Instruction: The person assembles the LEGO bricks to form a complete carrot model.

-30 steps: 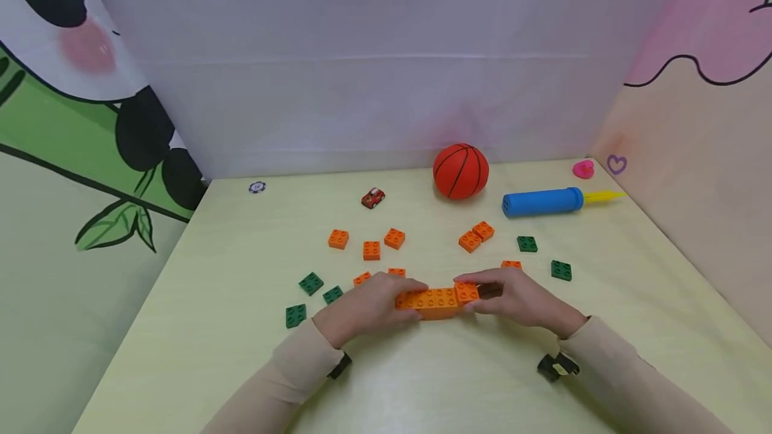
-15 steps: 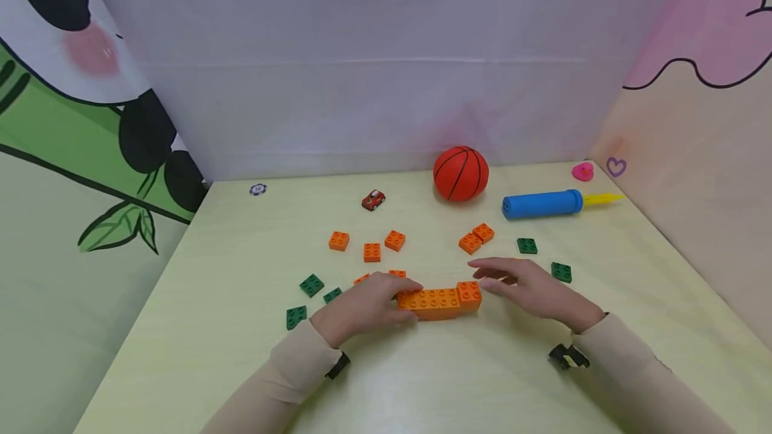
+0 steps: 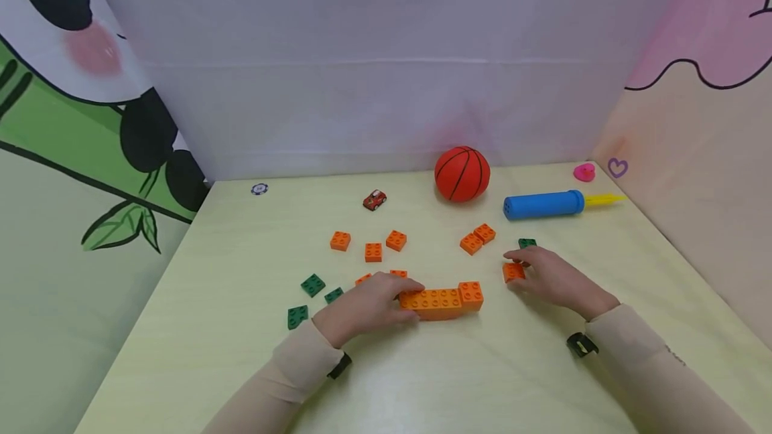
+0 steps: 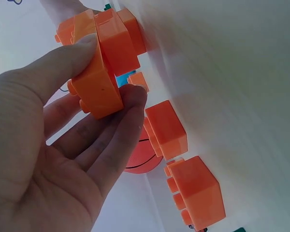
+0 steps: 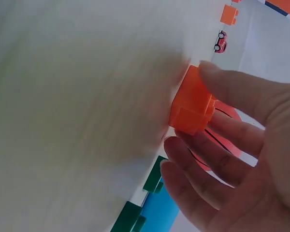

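Across the pale table point(image 3: 434, 380), well in from its back edge, my left hand point(image 3: 369, 307) pinches the left end of a joined orange row point(image 3: 433, 303). Nearer the right edge, my right hand point(image 3: 553, 280) pinches a loose orange brick point(image 3: 513, 272). I'd grip its sides squarely, steadying the row with light pressure.

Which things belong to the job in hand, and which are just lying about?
Likely in use:
joined orange bricks, in left hand
single orange brick, in right hand
probably loose orange bricks

Apparently lying about:
basketball
toy car
blue pump
pink toy
round chip
perhaps the green bricks
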`<state>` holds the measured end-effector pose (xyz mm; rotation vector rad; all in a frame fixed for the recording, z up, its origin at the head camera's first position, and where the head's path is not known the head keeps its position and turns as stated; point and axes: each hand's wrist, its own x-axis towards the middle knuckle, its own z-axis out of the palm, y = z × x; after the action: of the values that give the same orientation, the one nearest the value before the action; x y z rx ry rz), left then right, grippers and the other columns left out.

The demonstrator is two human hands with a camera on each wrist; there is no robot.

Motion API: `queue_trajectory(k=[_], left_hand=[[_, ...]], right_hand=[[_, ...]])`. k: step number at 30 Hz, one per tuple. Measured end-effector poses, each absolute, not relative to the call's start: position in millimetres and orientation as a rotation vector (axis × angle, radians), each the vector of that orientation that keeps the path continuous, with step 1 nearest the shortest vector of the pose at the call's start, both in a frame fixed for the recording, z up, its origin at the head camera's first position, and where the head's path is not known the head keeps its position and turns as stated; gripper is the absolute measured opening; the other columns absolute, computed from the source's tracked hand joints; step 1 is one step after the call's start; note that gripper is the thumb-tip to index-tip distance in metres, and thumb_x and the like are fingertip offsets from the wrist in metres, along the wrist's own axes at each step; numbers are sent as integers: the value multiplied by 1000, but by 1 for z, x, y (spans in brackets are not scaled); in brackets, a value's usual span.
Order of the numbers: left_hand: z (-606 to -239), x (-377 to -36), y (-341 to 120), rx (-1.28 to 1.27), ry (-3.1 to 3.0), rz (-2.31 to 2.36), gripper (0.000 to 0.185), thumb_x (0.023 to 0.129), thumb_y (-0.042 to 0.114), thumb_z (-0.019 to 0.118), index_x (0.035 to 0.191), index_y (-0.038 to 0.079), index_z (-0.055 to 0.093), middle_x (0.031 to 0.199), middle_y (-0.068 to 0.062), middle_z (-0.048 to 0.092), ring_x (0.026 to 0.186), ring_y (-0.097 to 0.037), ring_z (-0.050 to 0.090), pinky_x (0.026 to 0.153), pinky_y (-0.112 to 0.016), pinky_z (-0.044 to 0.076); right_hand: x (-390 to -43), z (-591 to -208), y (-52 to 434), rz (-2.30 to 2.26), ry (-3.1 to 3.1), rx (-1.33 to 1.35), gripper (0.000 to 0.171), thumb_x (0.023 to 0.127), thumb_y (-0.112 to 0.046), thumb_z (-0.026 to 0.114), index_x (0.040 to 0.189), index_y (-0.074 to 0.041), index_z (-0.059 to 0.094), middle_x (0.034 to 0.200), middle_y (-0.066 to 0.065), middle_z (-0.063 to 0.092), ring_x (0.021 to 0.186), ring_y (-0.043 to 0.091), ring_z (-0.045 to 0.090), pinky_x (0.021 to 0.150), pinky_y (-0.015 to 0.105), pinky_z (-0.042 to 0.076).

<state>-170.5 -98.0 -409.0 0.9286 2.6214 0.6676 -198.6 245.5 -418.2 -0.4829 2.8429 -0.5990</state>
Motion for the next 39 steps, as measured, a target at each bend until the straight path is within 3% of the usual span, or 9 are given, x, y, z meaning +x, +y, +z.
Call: queue_trajectory(k=[6, 14, 23, 29, 35, 39], left_hand=[[-407, -171, -97, 922, 2616, 680, 47, 90, 27, 75, 134, 15, 65, 128, 3, 66, 104, -10, 60, 94, -30, 52], [-408, -171, -97, 926, 2618, 671, 47, 90, 28, 76, 134, 14, 64, 128, 2, 66, 105, -9, 61, 95, -30, 51], [-409, -171, -98, 928, 2619, 670, 49, 90, 29, 76, 135, 15, 63, 130, 2, 66, 109, -11, 61, 98, -31, 51], [-408, -170, -97, 934, 2623, 662, 49, 90, 29, 76, 135, 15, 64, 130, 3, 66, 111, -11, 61, 98, -32, 50], [-406, -169, -97, 932, 2627, 656, 49, 90, 30, 76, 135, 16, 64, 130, 3, 66, 112, -12, 62, 99, -32, 50], [-407, -169, -96, 938, 2631, 658, 49, 90, 30, 76, 135, 15, 64, 130, 3, 66, 114, -13, 62, 100, -33, 50]], right_hand=[[-201, -420, 247, -628, 2799, -451, 52, 88, -21, 77, 133, 1, 61, 122, 12, 66, 102, 26, 58, 94, 50, 52], [-198, -420, 249, -681, 2817, -448, 52, 90, -24, 75, 134, -2, 61, 126, 15, 64, 110, 32, 58, 96, 51, 51], [-187, -417, 230, -952, 2898, -595, 46, 91, -25, 75, 132, -8, 64, 116, 6, 63, 99, 22, 59, 83, 37, 55], [-177, -409, 204, -1172, 2878, -679, 45, 89, -26, 77, 130, -12, 66, 116, 2, 62, 97, 21, 59, 82, 43, 56], [-168, -406, 183, -1203, 2809, -784, 45, 88, -29, 78, 130, -18, 66, 120, -1, 61, 98, 20, 60, 81, 42, 57], [-164, -407, 173, -1153, 2764, -863, 44, 89, -31, 77, 130, -18, 67, 123, -2, 62, 112, 22, 58, 92, 47, 54]])
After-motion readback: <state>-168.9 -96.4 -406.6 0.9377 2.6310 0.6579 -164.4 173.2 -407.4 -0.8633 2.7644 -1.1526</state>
